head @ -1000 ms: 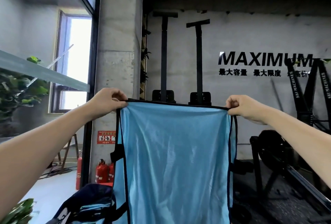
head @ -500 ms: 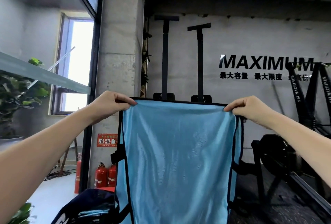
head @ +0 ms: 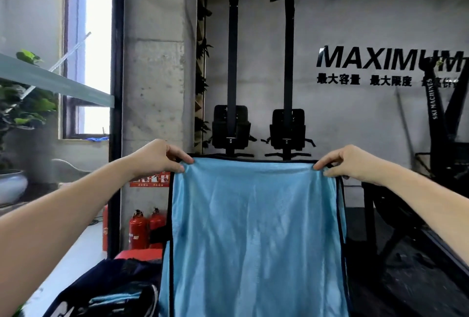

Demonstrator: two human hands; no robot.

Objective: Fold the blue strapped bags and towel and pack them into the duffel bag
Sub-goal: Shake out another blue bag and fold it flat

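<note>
A light blue bag [head: 256, 235] with black edging and black straps hangs flat in front of me, held up by its top edge. My left hand [head: 158, 155] pinches its top left corner and my right hand [head: 347, 163] pinches its top right corner. Below at the left lies the dark navy duffel bag [head: 106, 288], open, with blue fabric showing inside. The hanging bag's lower part runs out of the frame.
A concrete pillar [head: 154, 75] stands ahead with red fire extinguishers [head: 143, 228] at its foot. Black gym machines [head: 286, 124] line the far wall, and another machine [head: 446, 139] stands at the right. A potted plant [head: 17, 119] sits at the left.
Both hands have lowered the blue bag in the view, and the view has shifted closer. Each hand keeps its pinch on a top corner.
</note>
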